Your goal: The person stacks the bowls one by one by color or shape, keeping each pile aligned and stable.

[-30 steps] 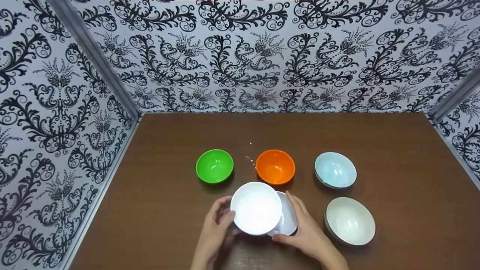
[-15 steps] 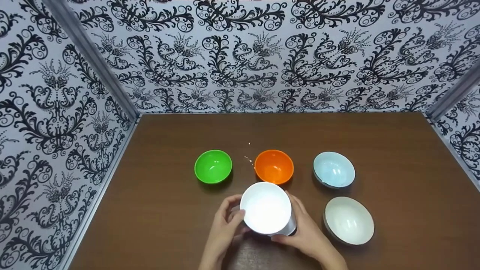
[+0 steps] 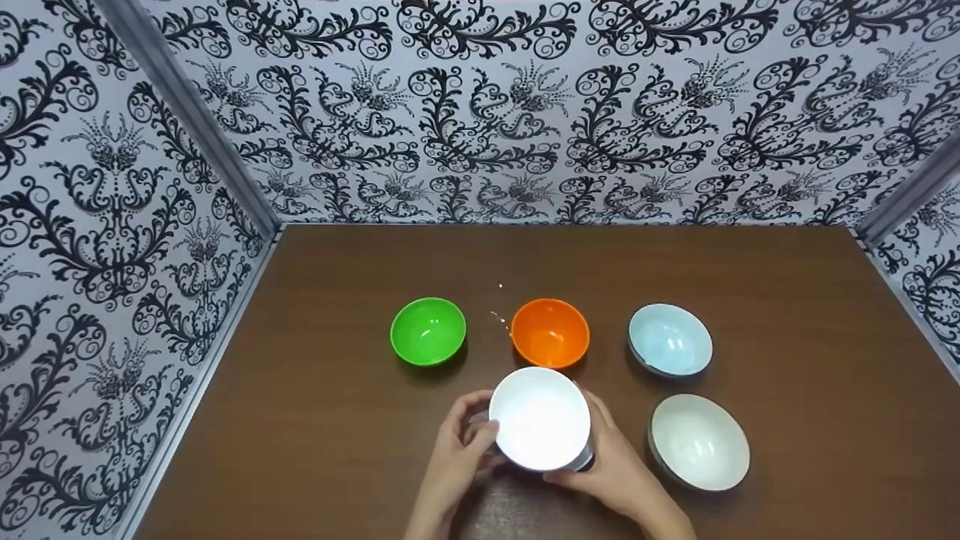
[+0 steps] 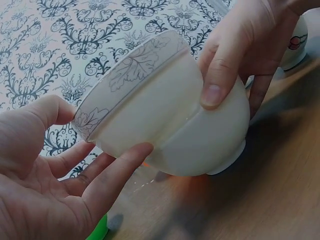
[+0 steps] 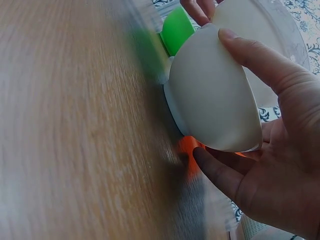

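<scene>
My left hand (image 3: 461, 454) grips a white bowl (image 3: 540, 420) by its side, thumb at the rim. Grey leaf outlines run around that rim in the left wrist view. A second, plain white bowl (image 4: 210, 142) sits under it, the upper bowl tilted into its mouth. My right hand (image 3: 619, 469) holds this lower bowl, its thumb on one side and its fingers (image 5: 220, 172) around the other. From the head view the upper bowl hides most of the lower one. Beyond both hands stands an orange bowl (image 3: 550, 330), overlapped by the white rim.
A green bowl (image 3: 428, 331) stands to the left of the orange one on the brown table (image 3: 315, 360). To the right are a light blue bowl (image 3: 670, 339) and, nearer, a cream bowl (image 3: 700, 442). Patterned walls (image 3: 495, 112) enclose the back and sides.
My left hand has carried the upper white bowl rightward until it lies over the lower bowl, covering nearly all of it from above. My right hand has stayed nearly still.
</scene>
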`<action>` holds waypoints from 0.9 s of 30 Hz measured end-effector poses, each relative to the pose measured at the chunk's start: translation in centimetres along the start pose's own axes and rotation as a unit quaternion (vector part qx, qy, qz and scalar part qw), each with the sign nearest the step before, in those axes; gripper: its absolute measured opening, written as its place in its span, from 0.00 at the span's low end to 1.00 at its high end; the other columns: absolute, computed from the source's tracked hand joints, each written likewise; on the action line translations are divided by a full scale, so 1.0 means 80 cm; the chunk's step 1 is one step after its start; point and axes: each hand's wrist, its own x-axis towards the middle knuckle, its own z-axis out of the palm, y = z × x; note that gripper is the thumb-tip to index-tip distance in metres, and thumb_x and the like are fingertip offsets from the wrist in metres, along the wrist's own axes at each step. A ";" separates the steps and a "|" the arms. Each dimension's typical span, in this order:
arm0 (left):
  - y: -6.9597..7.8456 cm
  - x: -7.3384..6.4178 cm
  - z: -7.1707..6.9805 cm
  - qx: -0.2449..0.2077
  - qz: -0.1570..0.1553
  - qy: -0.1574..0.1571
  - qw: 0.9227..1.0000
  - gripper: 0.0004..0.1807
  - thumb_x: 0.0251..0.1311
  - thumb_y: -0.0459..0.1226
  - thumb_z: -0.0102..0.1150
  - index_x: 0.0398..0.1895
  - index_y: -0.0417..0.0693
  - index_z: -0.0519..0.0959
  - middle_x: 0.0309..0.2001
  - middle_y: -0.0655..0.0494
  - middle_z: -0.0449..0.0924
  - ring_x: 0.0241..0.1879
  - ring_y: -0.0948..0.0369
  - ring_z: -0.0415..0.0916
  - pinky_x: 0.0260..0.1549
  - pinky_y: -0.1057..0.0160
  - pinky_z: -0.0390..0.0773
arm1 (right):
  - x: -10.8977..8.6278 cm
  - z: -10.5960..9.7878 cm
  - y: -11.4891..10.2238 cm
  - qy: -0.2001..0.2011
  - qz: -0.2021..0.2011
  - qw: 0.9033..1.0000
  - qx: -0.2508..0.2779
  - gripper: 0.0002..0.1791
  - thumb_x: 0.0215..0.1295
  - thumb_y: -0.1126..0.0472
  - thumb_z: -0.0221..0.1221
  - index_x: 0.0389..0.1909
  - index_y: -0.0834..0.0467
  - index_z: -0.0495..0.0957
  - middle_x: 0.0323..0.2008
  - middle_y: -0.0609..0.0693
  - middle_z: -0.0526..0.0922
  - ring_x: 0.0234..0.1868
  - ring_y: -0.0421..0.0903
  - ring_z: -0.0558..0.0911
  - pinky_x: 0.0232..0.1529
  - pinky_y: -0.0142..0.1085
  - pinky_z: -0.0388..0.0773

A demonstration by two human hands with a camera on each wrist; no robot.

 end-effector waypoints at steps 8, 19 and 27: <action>-0.001 0.000 0.002 0.009 0.012 -0.004 1.000 0.24 0.66 0.35 0.59 0.64 0.41 0.69 0.63 0.41 0.72 0.46 0.60 0.78 0.38 0.50 0.87 | 0.000 0.002 0.000 0.012 -0.009 1.000 -0.001 0.68 0.33 0.48 0.82 0.77 0.53 0.53 0.74 0.50 0.59 0.69 0.50 0.67 0.71 0.57 0.62; -0.005 0.001 0.007 0.003 0.015 -0.001 1.000 0.24 0.66 0.34 0.58 0.64 0.41 0.69 0.64 0.41 0.72 0.49 0.59 0.78 0.37 0.51 0.86 | 0.001 0.003 0.003 -0.007 0.005 1.000 0.005 0.70 0.33 0.52 0.82 0.77 0.53 0.49 0.75 0.51 0.56 0.68 0.48 0.66 0.72 0.55 0.61; -0.003 0.001 0.011 0.020 0.022 0.005 1.000 0.23 0.66 0.34 0.58 0.64 0.42 0.70 0.62 0.40 0.73 0.49 0.59 0.78 0.35 0.51 0.86 | 0.002 0.001 0.004 -0.007 0.006 1.000 0.022 0.71 0.32 0.51 0.83 0.77 0.53 0.48 0.76 0.53 0.55 0.71 0.51 0.64 0.74 0.57 0.57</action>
